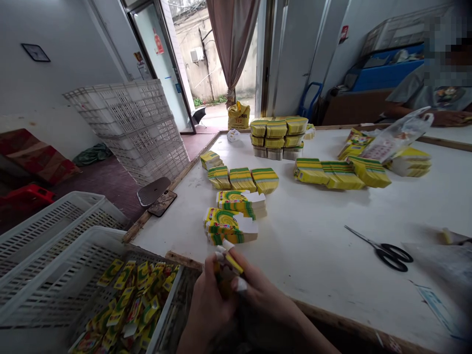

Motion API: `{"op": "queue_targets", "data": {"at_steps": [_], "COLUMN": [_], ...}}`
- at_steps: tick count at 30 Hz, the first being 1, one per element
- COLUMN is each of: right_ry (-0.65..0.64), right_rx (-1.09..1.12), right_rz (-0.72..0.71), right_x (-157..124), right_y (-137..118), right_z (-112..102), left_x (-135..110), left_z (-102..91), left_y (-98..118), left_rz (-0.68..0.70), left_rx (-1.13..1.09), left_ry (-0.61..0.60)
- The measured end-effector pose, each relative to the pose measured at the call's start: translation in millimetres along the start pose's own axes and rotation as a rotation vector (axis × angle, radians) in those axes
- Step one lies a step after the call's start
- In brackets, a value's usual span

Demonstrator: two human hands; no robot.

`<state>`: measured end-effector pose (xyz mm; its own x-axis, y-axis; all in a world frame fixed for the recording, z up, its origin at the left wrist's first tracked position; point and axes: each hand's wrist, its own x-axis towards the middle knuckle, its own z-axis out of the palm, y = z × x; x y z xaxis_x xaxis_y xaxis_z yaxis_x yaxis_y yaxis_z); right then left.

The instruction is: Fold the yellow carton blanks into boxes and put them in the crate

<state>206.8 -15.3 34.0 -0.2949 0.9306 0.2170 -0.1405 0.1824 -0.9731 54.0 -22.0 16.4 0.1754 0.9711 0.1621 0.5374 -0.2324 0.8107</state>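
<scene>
My left hand (210, 302) and my right hand (265, 290) meet at the table's front edge, closed around a small yellow carton (235, 264). White coverings wrap some of my fingertips. The carton is partly hidden by the fingers and slightly blurred. Just beyond my hands lies a stack of flat yellow-green cartons (224, 223) with white flaps, and a second stack (236, 200) sits behind it. To my lower left, a white plastic crate (92, 246) holds many loose yellow cartons (125, 300).
Scissors (383, 250) lie at right. More carton bundles stand in a row (243, 179), at right (341, 173) and piled at the back (278, 135). A phone (162, 202) rests on the left edge. White crates (129, 128) are stacked beyond. Another person (435, 98) sits far right.
</scene>
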Motion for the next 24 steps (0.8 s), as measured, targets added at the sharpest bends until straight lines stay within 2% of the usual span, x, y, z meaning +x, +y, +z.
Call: {"op": "queue_targets", "data": {"at_steps": [3,5,7,11,12,13,15,18,21,24], "right_ry": [-0.055,-0.009,-0.011,-0.258,-0.279,-0.253,-0.114,0.094,0.125,0.142], "right_rx": [-0.251,-0.303,-0.319,-0.268,-0.225,-0.183,-0.157,-0.245,-0.365,-0.444], "right_rz": [-0.152,-0.194,-0.189,-0.17,-0.169,-0.167,-0.146,-0.107,-0.118,-0.158], "right_x": [0.9,1.2,0.8,0.1,0.2,0.5,1.0,0.8,-0.5,-1.3], "right_y": [1.0,3.4,3.6,-2.2,-2.7,-1.9,2.4,10.2,11.8,10.2], "right_z": [-1.5,-2.6,-4.9,-9.3,-8.8,-7.4,-2.2,6.5,11.2,13.1], "left_x": [4.5,5.1,3.5,-2.7,-4.0,-5.0,-5.7,-4.2,-2.6,-2.3], "left_z": [6.1,9.8,10.0,3.5,2.2,1.6,2.4,6.6,9.6,9.4], "left_y": [-2.9,-5.9,-10.7,-25.5,-28.6,-30.7,-31.7,-27.8,-23.3,-19.4], "left_rz": [0.027,0.012,-0.016,-0.018,-0.024,-0.033,-0.039,-0.029,-0.044,-0.057], "left_rx": [-0.051,-0.035,-0.014,-0.165,-0.204,-0.218,-0.168,-0.026,0.027,0.041], "left_ry": [0.105,0.216,0.248,0.348,0.383,0.402,0.392,0.409,0.438,0.415]}}
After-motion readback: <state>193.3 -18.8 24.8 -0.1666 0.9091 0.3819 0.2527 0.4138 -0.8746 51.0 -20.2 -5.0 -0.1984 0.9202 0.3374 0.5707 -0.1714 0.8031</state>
